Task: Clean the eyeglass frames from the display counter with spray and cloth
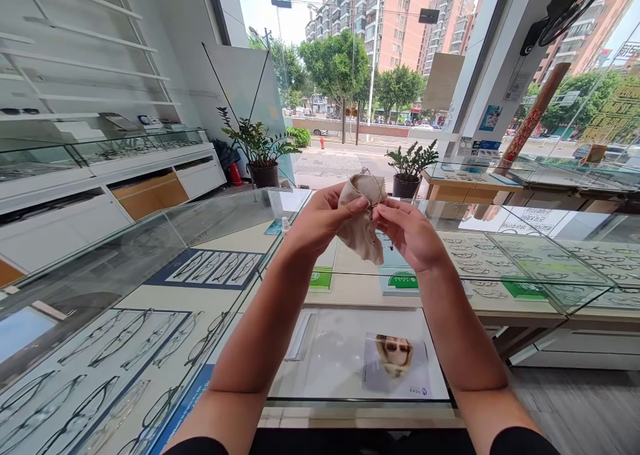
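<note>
A beige cloth (357,231) with a zigzag edge hangs bunched between my two hands, above the glass counter. My left hand (325,216) grips its upper left side, thumb on top. At its right edge my right hand (404,231) pinches the cloth near a thin dark line, with thumb and forefinger together. Something round and pale shows within the upper part of the cloth; I cannot make out what it is.
The glass counter (345,368) holds a leaflet (397,367) below my hands. Rows of eyeglasses (120,338) lie under glass at the left, more at the right. A small clear bottle (285,226) stands beside my left wrist. Potted plants (263,175) stand beyond.
</note>
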Action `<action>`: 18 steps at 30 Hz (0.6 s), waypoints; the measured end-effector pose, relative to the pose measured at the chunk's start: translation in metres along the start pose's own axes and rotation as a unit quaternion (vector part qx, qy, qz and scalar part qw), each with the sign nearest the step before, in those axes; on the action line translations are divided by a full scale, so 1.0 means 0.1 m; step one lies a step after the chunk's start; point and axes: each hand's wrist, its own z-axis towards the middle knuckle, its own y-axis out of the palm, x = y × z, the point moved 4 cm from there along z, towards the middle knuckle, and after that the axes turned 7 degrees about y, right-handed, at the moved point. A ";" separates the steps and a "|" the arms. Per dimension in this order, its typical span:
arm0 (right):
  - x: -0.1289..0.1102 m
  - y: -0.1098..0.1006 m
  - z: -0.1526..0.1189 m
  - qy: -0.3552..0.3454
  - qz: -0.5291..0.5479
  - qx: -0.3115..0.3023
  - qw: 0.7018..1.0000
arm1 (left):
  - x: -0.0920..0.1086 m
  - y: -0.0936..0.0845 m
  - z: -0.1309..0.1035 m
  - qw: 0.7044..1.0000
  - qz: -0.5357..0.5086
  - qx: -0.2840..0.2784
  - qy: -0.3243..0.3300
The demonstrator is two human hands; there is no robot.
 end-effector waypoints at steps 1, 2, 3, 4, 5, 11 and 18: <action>0.00 0.01 0.00 0.003 0.003 -0.003 1.000 | 0.00 0.01 0.00 1.000 0.003 0.003 -0.001; 0.01 0.02 0.00 0.005 0.006 -0.008 1.000 | -0.01 0.03 0.00 1.000 0.005 0.008 -0.001; 0.01 0.03 0.00 0.006 0.008 -0.012 1.000 | -0.01 0.04 0.00 1.000 0.007 0.015 0.001; 0.01 0.05 -0.01 0.005 0.008 -0.015 1.000 | -0.02 0.06 0.00 1.000 0.010 0.024 0.006; 0.02 0.06 -0.01 0.005 0.007 -0.016 1.000 | -0.02 0.07 0.01 0.999 0.013 0.035 0.013; 0.06 0.14 -0.03 -0.010 -0.030 -0.026 0.999 | -0.03 0.12 0.01 0.990 0.067 0.104 0.073; 0.09 0.13 -0.02 -0.014 -0.064 -0.032 0.997 | -0.03 0.12 0.00 0.978 0.101 0.144 0.109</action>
